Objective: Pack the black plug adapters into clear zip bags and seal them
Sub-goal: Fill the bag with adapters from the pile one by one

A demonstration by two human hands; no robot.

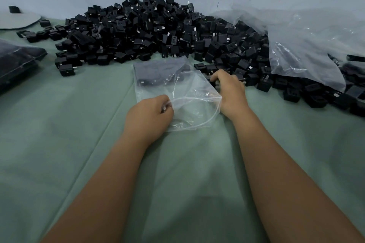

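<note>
1. Fingers of left hand [150, 113] curled, pinching the open rim of the clear zip bag [173, 89] – mouth held wide.
2. Right hand [230, 89] beside the bag, fingers clamped on a black plug adapter [214, 83] at the edge of the adapter pile [158, 31].
3. Bag flat on green cloth [59, 124], a few adapters inside.
4. Large crumpled plastic sheet [308, 45] draped over the pile's right side.

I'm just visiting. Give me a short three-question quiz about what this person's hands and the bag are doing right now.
1. True or false: the zip bag in front of the person is already sealed.
2. Which hand pinches the bag's open edge?
A. left hand
B. right hand
3. Fill in: the right hand reaches into the pile of black ____.

Key:
1. False; its mouth gapes open.
2. A.
3. Plug adapters.
</note>
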